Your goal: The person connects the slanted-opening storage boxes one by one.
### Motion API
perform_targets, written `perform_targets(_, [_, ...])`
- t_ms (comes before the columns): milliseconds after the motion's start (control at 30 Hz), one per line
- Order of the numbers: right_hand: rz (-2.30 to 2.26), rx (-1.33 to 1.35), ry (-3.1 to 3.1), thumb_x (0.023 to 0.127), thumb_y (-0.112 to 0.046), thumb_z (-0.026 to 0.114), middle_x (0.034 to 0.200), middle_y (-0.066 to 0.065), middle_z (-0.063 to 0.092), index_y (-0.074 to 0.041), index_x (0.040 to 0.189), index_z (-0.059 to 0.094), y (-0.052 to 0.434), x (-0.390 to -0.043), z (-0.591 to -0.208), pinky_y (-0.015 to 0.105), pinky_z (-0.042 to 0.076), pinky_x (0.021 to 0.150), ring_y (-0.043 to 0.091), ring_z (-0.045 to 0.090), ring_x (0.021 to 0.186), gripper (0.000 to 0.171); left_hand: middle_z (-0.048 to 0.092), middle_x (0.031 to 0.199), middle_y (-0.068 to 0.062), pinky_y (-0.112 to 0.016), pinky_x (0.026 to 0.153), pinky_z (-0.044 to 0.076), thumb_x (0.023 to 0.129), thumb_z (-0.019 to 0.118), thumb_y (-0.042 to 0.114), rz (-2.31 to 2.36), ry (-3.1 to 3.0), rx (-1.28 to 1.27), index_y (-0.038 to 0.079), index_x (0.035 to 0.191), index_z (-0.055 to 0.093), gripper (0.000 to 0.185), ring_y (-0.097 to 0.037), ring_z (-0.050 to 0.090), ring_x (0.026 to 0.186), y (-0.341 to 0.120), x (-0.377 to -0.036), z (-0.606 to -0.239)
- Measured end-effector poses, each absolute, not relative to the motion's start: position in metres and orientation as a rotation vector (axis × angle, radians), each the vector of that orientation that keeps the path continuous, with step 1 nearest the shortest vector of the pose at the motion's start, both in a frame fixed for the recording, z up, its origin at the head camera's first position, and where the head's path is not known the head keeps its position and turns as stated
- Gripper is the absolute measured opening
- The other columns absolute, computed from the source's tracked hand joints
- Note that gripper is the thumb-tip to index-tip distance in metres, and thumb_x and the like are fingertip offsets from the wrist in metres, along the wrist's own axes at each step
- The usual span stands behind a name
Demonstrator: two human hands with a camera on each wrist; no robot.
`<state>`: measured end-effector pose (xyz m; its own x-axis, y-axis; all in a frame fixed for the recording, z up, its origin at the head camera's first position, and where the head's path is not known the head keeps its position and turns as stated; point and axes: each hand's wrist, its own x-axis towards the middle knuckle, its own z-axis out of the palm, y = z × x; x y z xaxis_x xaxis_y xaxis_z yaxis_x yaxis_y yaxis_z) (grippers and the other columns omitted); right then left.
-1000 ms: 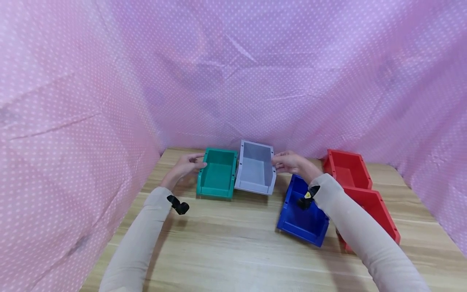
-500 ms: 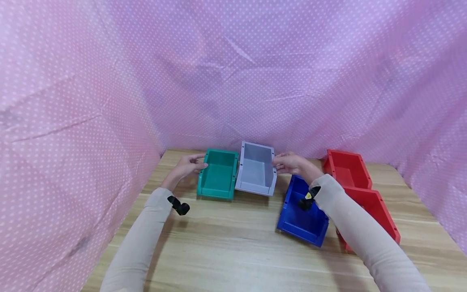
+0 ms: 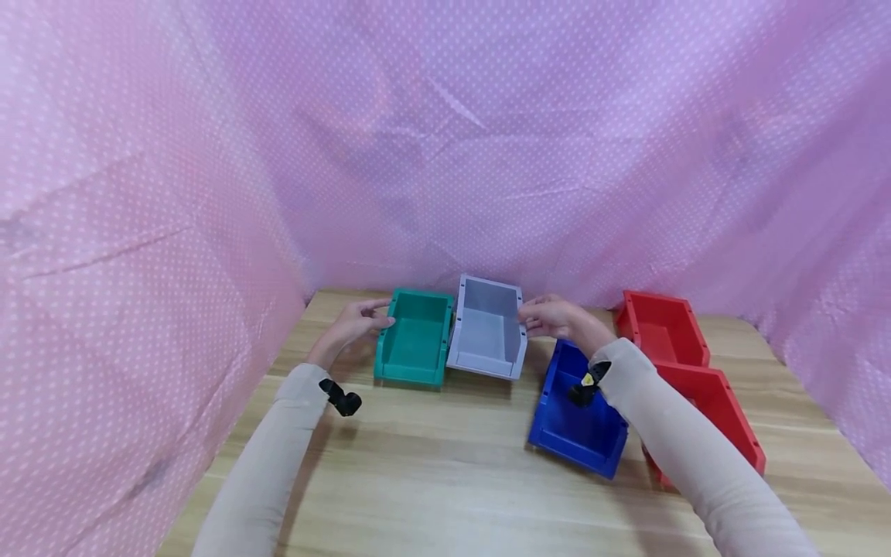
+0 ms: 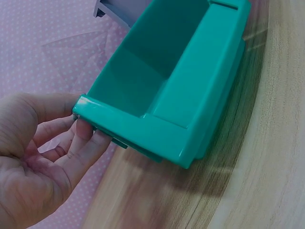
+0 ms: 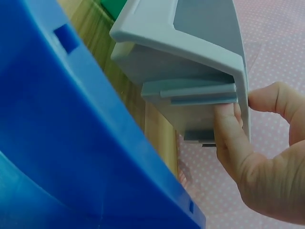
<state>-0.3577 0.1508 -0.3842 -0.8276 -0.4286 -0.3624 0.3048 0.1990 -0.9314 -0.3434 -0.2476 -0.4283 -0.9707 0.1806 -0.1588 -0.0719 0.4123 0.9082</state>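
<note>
Little has shifted since the earlier frames — both hands sit at the same bins, and the view has only tipped slightly.

Left hand [image 3: 355,323] rests at the green bin [image 3: 414,337], at about 9 o'clock of it; in the left wrist view its fingertips [image 4: 85,129] curl under the back rim with the thumb above, a light pinch rather than a full grip. That bin stands on the bench [image 3: 445,472] with the grey bin [image 3: 487,328] touching it at 3 o'clock. Right hand [image 3: 557,317] holds the grey bin's far corner, thumb over the rim and fingers [image 5: 228,129] pressed on the ribs below.

Blue bin [image 3: 578,418] lies near at 5 o'clock, two red bins [image 3: 661,325] beyond it.

To do this well, I judge both hands should press inward evenly and keep the two bins flat on the bench — side walls flush.
</note>
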Motion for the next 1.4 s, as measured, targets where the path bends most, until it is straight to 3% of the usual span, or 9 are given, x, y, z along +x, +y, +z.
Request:
perform_targets(233, [-1.688, -0.105, 1.926, 0.095, 0.002, 0.049, 0.074, -0.006, 0.054, 0.0, 0.111, 0.045, 0.1521, -0.3538, -0.3871, 0.019, 0.055, 0.069, 0.004, 0.054, 0.07, 0.017, 0.066, 0.123, -0.019, -0.043, 0.099, 0.058, 0.101, 0.066, 0.018, 1.612, 2.41, 0.083, 0.01, 0.155, 0.044, 0.059, -0.037, 0.064, 0.118, -0.2458, -0.3386, -0.4275])
perform_targets(367, [-1.672, -0.126, 1.929, 0.095, 0.002, 0.048, 0.073, -0.007, 0.053, 0.0, 0.109, 0.046, 0.1527, -0.3544, -0.3842, 0.018, 0.054, 0.069, 0.003, 0.052, 0.07, 0.014, 0.066, 0.121, -0.019, -0.044, 0.098, 0.058, 0.101, 0.065, 0.017, 1.633, 2.41, 0.103, 0.009, 0.154, 0.046, 0.057, -0.04, 0.062, 0.119, -0.2455, -0.3386, -0.4242])
perform_targets(500, [-1.685, -0.142, 1.918, 0.096, 0.002, 0.047, 0.071, -0.008, 0.053, -0.002, 0.101, 0.05, 0.1523, -0.3537, -0.38, 0.02, 0.054, 0.069, 0.003, 0.051, 0.069, 0.007, 0.066, 0.123, -0.021, -0.045, 0.099, 0.058, 0.101, 0.066, 0.017, 1.637, 2.411, 0.112, 0.01, 0.153, 0.047, 0.056, -0.036, 0.064, 0.117, -0.245, -0.3409, -0.4221])
perform_targets(667, [-1.711, -0.134, 1.91, 0.097, 0.003, 0.047, 0.069, -0.006, 0.05, -0.006, 0.093, 0.051, 0.1508, -0.3541, -0.3786, 0.022, 0.053, 0.069, 0.004, 0.047, 0.065, 0.011, 0.066, 0.121, -0.017, -0.047, 0.1, 0.057, 0.1, 0.067, 0.017, 1.63, 2.406, 0.097, 0.01, 0.153, 0.047, 0.057, -0.031, 0.065, 0.114, -0.2461, -0.3442, -0.4225])
perform_targets(1033, [-1.724, -0.125, 1.922, 0.098, 0.003, 0.046, 0.072, -0.006, 0.054, -0.003, 0.101, 0.048, 0.1539, -0.3564, -0.3796, 0.021, 0.054, 0.07, 0.004, 0.051, 0.067, 0.007, 0.064, 0.127, -0.022, -0.044, 0.1, 0.058, 0.101, 0.066, 0.018, 1.606, 2.39, 0.109, 0.011, 0.155, 0.044, 0.059, -0.035, 0.064, 0.117, -0.245, -0.3428, -0.4237])
perform_targets(1267, [-1.716, -0.112, 1.894, 0.096, 0.004, 0.046, 0.069, -0.006, 0.045, -0.009, 0.084, 0.049, 0.1554, -0.3562, -0.3804, 0.021, 0.05, 0.068, 0.005, 0.044, 0.065, 0.018, 0.064, 0.116, -0.012, -0.044, 0.101, 0.057, 0.1, 0.066, 0.018, 1.598, 2.404, 0.097, 0.011, 0.155, 0.045, 0.059, -0.024, 0.064, 0.105, -0.2449, -0.3425, -0.4233])
perform_targets(1400, [-1.699, -0.108, 1.886, 0.096, 0.004, 0.046, 0.071, -0.005, 0.045, -0.009, 0.086, 0.05, 0.1575, -0.3549, -0.3814, 0.022, 0.05, 0.07, 0.006, 0.043, 0.066, 0.017, 0.064, 0.118, -0.015, -0.045, 0.101, 0.057, 0.1, 0.066, 0.017, 1.587, 2.42, 0.108, 0.011, 0.154, 0.045, 0.058, -0.026, 0.065, 0.106, -0.2444, -0.3419, -0.4236])
